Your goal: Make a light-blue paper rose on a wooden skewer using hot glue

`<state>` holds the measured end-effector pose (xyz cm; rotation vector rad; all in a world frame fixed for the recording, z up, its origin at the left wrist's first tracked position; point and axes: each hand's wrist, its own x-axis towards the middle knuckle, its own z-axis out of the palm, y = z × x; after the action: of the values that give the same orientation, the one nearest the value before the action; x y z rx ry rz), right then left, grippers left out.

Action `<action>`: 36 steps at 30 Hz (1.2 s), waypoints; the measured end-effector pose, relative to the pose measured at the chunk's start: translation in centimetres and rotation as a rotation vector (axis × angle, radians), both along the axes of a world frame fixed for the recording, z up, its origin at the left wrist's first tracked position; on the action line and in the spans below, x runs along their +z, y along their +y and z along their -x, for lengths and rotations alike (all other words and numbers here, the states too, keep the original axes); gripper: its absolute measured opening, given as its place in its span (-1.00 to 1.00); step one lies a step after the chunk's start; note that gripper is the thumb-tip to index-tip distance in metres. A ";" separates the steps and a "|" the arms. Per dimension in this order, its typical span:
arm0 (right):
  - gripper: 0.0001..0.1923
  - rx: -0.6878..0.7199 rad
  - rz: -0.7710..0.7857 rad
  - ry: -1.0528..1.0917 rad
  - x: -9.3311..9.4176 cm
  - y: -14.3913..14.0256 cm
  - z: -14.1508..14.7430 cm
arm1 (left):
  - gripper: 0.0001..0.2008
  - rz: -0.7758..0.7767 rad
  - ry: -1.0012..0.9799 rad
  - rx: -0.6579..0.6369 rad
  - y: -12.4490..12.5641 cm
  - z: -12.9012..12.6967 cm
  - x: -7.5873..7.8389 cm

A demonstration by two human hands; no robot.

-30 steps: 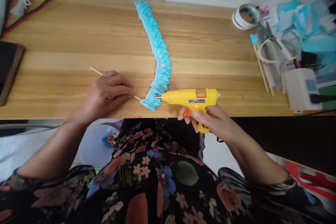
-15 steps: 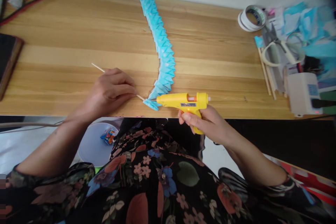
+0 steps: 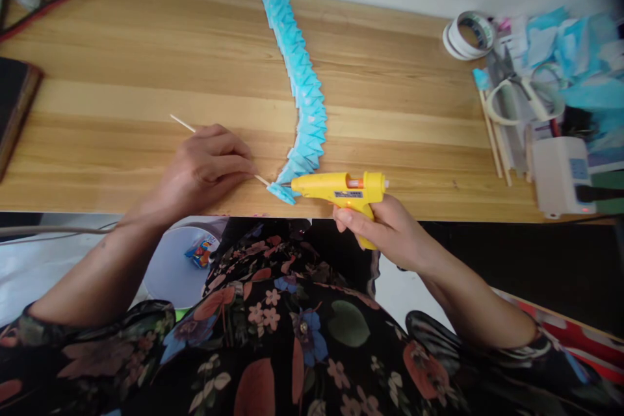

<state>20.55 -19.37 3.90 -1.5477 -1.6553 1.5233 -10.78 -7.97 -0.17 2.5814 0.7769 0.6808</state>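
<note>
Stick and glue gun meeting at a blue folded piece, near edge of the desk

The left hand rests low over the desk, its fingers drawn together and pinching the stick. One bare end of the stick emerges to the far left of the hand; the other runs to the right and meets the blue folded piece. The right hand has its fingers wrapped around the handle of the yellow glue gun, which lies level with its metal nozzle directed left. The nozzle tip stands at the blue folded piece; whether it touches the surface is hard to tell at this size. A long blue pleated strip curves across the middle of the desk, from the far edge to the nozzle.

At the far right are rolls of tape, with scissors, loose sticks and blue scraps grouped beside them. Nearer, on the right, stands a white box with a black cord. A dark flat object lies at the left edge of the scene; beyond it, a red and black cable crosses the far left corner. Below the near edge, on the left, a pale bin contains a colourful wrapper.
</note>
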 end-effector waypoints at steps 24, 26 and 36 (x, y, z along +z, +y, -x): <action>-0.66 0.067 -0.130 -0.140 1.2 -1.0 -0.1 | -0.80 -0.099 -0.070 -0.032 0.1 0.2 -0.6; -0.66 0.097 -0.166 -0.176 1.3 -1.1 -0.1 | -0.78 -0.086 -0.064 -0.012 0.1 0.1 -0.6; -0.70 0.131 -0.134 -0.123 1.3 -2.7 -2.1 | -0.75 -0.073 0.028 -0.012 0.0 0.0 0.0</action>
<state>22.69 -22.08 5.17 -1.5151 -1.9199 1.3722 -10.73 -7.95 -0.20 2.6649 0.7578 0.6824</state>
